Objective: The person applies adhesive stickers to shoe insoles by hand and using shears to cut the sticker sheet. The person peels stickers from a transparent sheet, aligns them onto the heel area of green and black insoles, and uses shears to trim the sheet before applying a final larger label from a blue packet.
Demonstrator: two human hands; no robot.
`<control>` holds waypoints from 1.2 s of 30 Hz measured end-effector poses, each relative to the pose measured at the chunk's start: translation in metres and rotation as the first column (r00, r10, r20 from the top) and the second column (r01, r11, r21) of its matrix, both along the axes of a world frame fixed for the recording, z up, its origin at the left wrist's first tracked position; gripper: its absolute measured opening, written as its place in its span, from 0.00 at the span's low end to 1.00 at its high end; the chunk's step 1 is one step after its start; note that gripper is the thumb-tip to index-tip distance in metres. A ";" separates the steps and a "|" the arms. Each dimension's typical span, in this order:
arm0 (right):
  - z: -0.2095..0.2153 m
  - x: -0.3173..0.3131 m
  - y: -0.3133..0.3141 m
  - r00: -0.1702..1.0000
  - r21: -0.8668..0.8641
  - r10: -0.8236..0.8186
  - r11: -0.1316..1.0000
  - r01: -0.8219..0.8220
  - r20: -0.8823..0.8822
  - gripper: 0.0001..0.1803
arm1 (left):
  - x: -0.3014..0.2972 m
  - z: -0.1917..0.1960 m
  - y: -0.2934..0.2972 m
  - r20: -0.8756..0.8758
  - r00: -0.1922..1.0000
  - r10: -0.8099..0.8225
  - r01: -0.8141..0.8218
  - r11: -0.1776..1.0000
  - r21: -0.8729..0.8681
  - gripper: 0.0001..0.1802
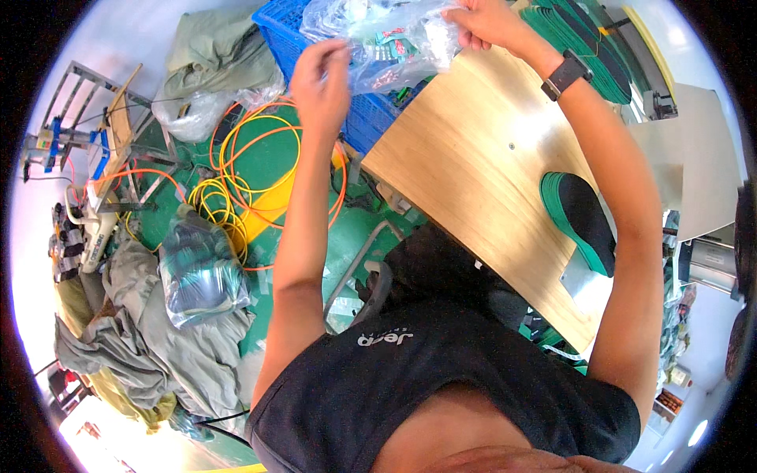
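Note:
A clear plastic bag [430, 43] is stretched between my two hands at the top of the view, with small green and red printed pieces showing through it. My left hand [322, 85], fingers curled, closes on the bag's left edge. At the opposite side, my right hand [490, 24] pinches the plastic with thumb and fingers. Under the bag stands a blue plastic crate [367, 122], partly covered by it. The wooden table [465, 142] lies below my right arm, and a stack of black-topped green insoles [579, 221] rests on it close to that forearm.
More insole stacks [583, 51] lie at the far right. Orange and yellow hoses [256, 158] coil on the green floor at left. Beside them are a bag of dark and green items [203, 268], grey cloth [154, 323] and a metal frame [146, 134].

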State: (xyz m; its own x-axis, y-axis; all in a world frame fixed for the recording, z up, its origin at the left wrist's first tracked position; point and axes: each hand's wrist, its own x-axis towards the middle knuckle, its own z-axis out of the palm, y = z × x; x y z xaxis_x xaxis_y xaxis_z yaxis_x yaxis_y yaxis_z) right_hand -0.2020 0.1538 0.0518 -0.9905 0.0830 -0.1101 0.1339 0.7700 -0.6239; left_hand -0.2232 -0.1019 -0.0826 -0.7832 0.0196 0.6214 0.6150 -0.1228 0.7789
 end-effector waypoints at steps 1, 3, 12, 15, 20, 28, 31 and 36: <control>-0.004 -0.001 0.002 0.999 0.019 -0.010 1.000 0.010 0.037 0.17 | -0.010 0.004 0.015 -0.126 0.992 0.010 -0.020 0.997 -0.075 0.10; -0.008 0.002 -0.003 0.996 0.045 -0.070 0.997 0.068 0.049 0.18 | -0.022 0.005 0.042 -0.015 0.998 -0.066 0.061 0.973 -0.223 0.09; -0.005 0.020 -0.003 0.995 -0.071 -0.087 0.994 0.083 -0.045 0.15 | -0.053 -0.080 0.119 0.330 0.939 -0.095 0.341 0.374 -0.863 0.12; 0.008 0.024 -0.011 0.993 0.040 -0.117 0.992 0.116 0.009 0.14 | -0.072 -0.108 0.131 -0.180 0.983 0.026 -0.160 0.592 -0.790 0.11; 0.018 0.050 -0.010 0.996 -0.014 -0.030 0.999 0.029 -0.088 0.14 | -0.093 -0.117 0.136 0.032 0.998 0.046 0.017 0.311 -0.950 0.16; -0.001 0.039 0.027 0.979 -0.120 -0.117 0.988 0.098 -0.167 0.16 | -0.101 -0.112 0.119 0.089 0.994 -0.071 0.111 0.453 -0.885 0.18; -0.007 0.006 0.031 0.956 -0.180 -0.234 0.963 0.203 -0.175 0.19 | -0.088 -0.076 0.103 -0.045 0.978 -0.201 0.082 0.582 -0.809 0.17; -0.014 -0.081 0.053 0.986 -0.515 -0.167 0.847 0.131 -0.024 0.18 | -0.028 -0.011 0.030 0.275 0.885 -0.375 0.435 0.877 -0.205 0.14</control>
